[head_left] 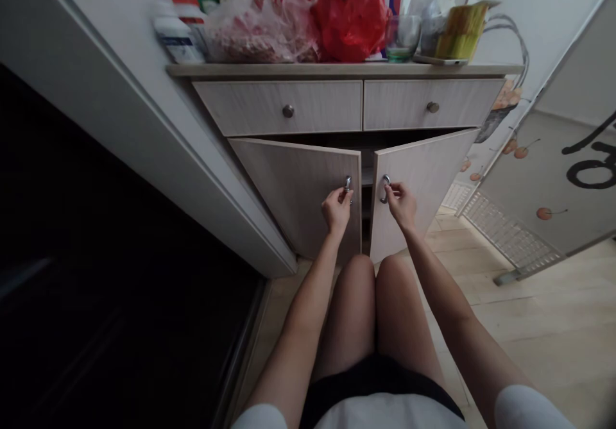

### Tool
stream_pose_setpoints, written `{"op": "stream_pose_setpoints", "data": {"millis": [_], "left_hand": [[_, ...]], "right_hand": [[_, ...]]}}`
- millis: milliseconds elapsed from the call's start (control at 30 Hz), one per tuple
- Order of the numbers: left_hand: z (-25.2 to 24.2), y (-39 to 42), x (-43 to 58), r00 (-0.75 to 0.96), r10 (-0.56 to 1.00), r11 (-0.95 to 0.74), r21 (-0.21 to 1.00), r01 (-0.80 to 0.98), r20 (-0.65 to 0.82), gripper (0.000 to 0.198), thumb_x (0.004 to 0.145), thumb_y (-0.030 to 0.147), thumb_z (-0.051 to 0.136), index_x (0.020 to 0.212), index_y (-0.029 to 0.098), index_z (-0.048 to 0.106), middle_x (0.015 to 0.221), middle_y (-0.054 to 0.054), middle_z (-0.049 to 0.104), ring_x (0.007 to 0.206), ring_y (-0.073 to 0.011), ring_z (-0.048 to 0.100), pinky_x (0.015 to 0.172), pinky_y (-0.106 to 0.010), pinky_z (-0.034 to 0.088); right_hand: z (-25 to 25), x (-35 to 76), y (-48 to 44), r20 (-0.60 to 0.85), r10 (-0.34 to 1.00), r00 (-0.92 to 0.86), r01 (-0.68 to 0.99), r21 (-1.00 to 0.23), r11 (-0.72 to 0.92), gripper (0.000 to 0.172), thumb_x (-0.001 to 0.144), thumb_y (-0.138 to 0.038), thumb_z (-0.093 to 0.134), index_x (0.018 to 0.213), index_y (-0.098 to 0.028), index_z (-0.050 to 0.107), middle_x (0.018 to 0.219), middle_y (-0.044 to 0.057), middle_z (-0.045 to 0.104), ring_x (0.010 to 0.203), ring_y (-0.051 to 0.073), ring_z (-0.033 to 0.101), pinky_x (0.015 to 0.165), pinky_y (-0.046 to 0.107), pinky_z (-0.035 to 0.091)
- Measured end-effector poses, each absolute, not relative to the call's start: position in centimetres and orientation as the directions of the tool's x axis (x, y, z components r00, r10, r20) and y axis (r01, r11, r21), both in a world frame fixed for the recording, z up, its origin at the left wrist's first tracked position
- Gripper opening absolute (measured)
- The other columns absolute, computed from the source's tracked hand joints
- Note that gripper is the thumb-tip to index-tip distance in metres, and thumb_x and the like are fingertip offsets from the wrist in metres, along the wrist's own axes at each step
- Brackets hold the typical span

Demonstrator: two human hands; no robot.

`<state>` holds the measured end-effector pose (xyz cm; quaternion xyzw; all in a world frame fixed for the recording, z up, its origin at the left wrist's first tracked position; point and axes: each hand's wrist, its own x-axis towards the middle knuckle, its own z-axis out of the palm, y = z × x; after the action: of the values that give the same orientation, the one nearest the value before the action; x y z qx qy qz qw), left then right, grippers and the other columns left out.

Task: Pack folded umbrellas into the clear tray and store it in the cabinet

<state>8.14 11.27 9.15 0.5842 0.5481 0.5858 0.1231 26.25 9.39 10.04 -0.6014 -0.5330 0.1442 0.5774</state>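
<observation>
My left hand [337, 210] is closed around the metal handle [348, 182] of the left cabinet door [298, 185]. On the right cabinet door [428, 179], my right hand [401, 203] pinches a curved metal handle [385, 188]. Both doors stand partly open, with a dark gap between them and under the drawers. Through the gap a little of a shelf shows, but the rest of the inside is hidden. My knees are close in front of the doors.
Above the doors are two drawers with round knobs [288, 111]. The cabinet top [269, 71] holds white bottles [177, 36], a red plastic bag [351, 15], a clear bag, a glass [402, 38] and a yellow container [459, 31]. A panel with cherry pictures [568, 185] stands at right.
</observation>
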Motion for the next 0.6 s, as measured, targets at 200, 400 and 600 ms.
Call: {"op": "stream_pose_setpoints", "data": {"millis": [200, 400, 600], "left_hand": [[9.9, 13.8, 9.1, -0.241, 0.822, -0.327, 0.774, 0.543, 0.516, 0.009, 0.087, 0.023, 0.072, 0.091, 0.016, 0.077, 0.089, -0.010, 0.077, 0.078, -0.0202, 0.072, 0.076, -0.030, 0.051], [10.7, 15.9, 10.0, -0.242, 0.839, -0.283, 0.771, 0.571, 0.487, 0.012, 0.088, 0.024, 0.072, 0.095, 0.016, 0.078, 0.093, -0.010, 0.078, 0.082, -0.0194, 0.072, 0.080, -0.029, 0.050], [11.2, 17.6, 10.3, -0.216, 0.862, -0.267, 0.772, 0.576, 0.459, 0.012, 0.089, 0.024, 0.071, 0.095, 0.017, 0.078, 0.096, -0.011, 0.078, 0.086, -0.0209, 0.072, 0.082, -0.030, 0.048]], "right_hand": [[10.2, 24.9, 11.9, 0.457, 0.800, 0.389, 0.539, -0.817, 0.204, 0.037, 0.094, -0.053, 0.052, 0.096, -0.020, 0.067, 0.097, 0.009, 0.076, 0.084, 0.022, 0.071, 0.074, 0.031, 0.050], [10.1, 24.3, 14.6, 0.467, 0.797, 0.383, 0.561, -0.803, 0.202, 0.041, 0.096, -0.056, 0.050, 0.100, -0.020, 0.069, 0.099, 0.009, 0.076, 0.086, 0.021, 0.071, 0.076, 0.031, 0.048], [10.1, 23.9, 16.9, 0.473, 0.798, 0.373, 0.586, -0.787, 0.193, 0.036, 0.096, -0.052, 0.052, 0.099, -0.020, 0.069, 0.100, 0.008, 0.076, 0.087, 0.021, 0.072, 0.074, 0.030, 0.046]]}}
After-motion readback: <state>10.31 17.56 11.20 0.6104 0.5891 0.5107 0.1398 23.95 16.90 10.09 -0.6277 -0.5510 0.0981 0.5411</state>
